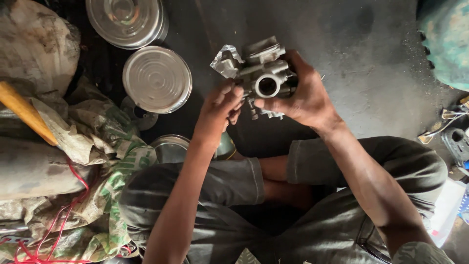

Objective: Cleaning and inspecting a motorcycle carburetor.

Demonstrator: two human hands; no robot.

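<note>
Two hands on carburetor (pixel 261 73), held above dark floor (pixel 371 73) | right hand (pixel 305 95) clamped round body | left hand (pixel 220 105) pinching small screw at underside | risk: screw slips from fingertips, probably lost among round tins (pixel 156 78) and sacks (pixel 97 161)

Both forearms reach forward from the bent knees, hands meeting up front. Right hand (pixel 305 95) is cupped, thumb pointing left, fingers (pixel 293 66) wrapped round a grip. Left hand (pixel 217 110) sits just beside it, fingertips (pixel 233 93) pinched together, wrist bent slightly.
</note>
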